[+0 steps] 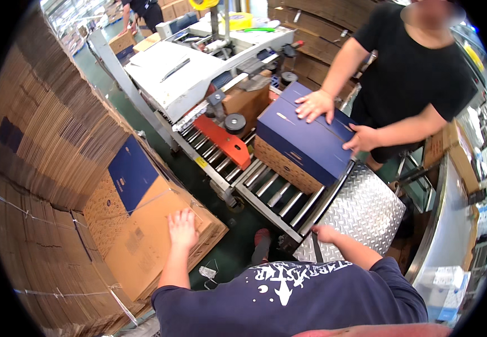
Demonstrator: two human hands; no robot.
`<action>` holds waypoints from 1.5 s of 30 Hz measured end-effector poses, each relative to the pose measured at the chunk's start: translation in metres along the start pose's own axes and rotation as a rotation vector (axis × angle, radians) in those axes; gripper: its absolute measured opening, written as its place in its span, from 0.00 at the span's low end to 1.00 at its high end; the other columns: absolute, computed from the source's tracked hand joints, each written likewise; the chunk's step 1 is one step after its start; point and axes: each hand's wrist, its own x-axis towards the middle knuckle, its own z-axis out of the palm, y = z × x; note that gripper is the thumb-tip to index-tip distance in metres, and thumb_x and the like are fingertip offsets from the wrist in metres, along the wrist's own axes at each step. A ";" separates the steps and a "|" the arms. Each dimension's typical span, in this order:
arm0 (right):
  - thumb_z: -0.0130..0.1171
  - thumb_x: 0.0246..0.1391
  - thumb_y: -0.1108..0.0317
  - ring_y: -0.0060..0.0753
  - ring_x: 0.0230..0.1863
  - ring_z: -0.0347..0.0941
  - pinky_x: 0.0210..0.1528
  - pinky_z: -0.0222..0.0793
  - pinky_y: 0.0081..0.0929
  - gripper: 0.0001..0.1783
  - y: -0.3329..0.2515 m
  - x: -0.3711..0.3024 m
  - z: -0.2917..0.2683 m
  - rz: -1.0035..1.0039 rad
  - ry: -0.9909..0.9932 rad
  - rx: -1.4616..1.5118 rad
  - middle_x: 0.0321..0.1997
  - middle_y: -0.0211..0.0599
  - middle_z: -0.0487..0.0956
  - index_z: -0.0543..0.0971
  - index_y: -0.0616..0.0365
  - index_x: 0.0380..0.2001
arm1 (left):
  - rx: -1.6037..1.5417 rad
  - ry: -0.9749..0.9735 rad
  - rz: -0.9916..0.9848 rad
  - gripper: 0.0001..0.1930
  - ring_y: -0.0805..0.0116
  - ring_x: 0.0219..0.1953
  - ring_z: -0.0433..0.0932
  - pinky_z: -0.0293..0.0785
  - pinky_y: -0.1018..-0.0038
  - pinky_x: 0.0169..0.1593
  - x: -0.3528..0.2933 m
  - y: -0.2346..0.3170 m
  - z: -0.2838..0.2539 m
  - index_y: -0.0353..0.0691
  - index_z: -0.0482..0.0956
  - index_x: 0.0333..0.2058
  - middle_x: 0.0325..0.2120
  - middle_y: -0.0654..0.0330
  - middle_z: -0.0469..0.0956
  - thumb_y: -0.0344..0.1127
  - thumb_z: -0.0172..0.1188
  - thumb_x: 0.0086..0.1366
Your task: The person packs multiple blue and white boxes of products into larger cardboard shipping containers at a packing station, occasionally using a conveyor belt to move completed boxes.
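My left hand lies on a stack of flattened cardboard cartons, its fingers spread and holding nothing. At the near left corner of a diamond-plate metal platform, my right hand is closed with curled fingers. Whatever it may grip is hidden; a dark strip runs down just below it. Beyond that platform, a blue and brown carton sits on a roller conveyor. A co-worker in a black T-shirt rests one hand on its top and the other at its right edge.
Tall stacks of flattened cartons rise along the left. A carton-sealing machine with an orange guide plate stands at the conveyor's far end. On the right runs a long metal-edged counter. More cardboard is piled behind the machine.
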 end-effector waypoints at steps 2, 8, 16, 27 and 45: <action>0.53 0.51 0.55 0.49 0.48 0.75 0.50 0.70 0.40 0.22 0.022 -0.020 -0.006 0.023 0.292 0.168 0.45 0.48 0.79 0.78 0.54 0.46 | -0.043 0.137 -0.025 0.31 0.54 0.64 0.55 0.51 0.53 0.66 -0.019 -0.007 -0.011 0.46 0.66 0.54 0.61 0.57 0.57 0.34 0.64 0.49; 0.54 0.52 0.53 0.47 0.46 0.76 0.49 0.70 0.37 0.23 0.066 -0.140 0.050 0.049 0.335 0.340 0.43 0.49 0.79 0.77 0.55 0.47 | -0.147 0.352 -0.410 0.27 0.54 0.54 0.70 0.71 0.62 0.52 -0.089 -0.033 -0.088 0.44 0.66 0.55 0.54 0.52 0.66 0.27 0.57 0.54; 0.58 0.53 0.59 0.36 0.42 0.78 0.45 0.72 0.29 0.20 0.152 -0.308 0.125 0.077 0.474 0.491 0.40 0.45 0.81 0.78 0.58 0.46 | -0.168 1.392 -0.003 0.11 0.55 0.32 0.77 0.73 0.70 0.37 -0.299 0.028 -0.270 0.31 0.77 0.39 0.31 0.50 0.78 0.33 0.60 0.61; 0.73 0.32 0.60 0.50 0.65 0.56 0.67 0.50 0.43 0.50 0.008 -0.553 -0.004 -0.178 1.242 -0.153 0.63 0.50 0.62 0.61 0.60 0.60 | -0.989 1.260 1.404 0.28 0.70 0.18 0.69 0.63 0.76 0.21 -0.307 0.216 -0.361 0.34 0.73 0.24 0.16 0.61 0.71 0.58 0.67 0.51; 0.69 0.42 0.55 0.31 0.68 0.51 0.68 0.44 0.30 0.59 0.014 -0.485 -0.031 -0.481 0.353 1.179 0.69 0.41 0.55 0.43 0.61 0.68 | -1.348 0.194 0.885 0.55 0.43 0.69 0.33 0.42 0.58 0.67 -0.050 0.447 -0.186 0.46 0.36 0.67 0.64 0.33 0.22 0.49 0.68 0.51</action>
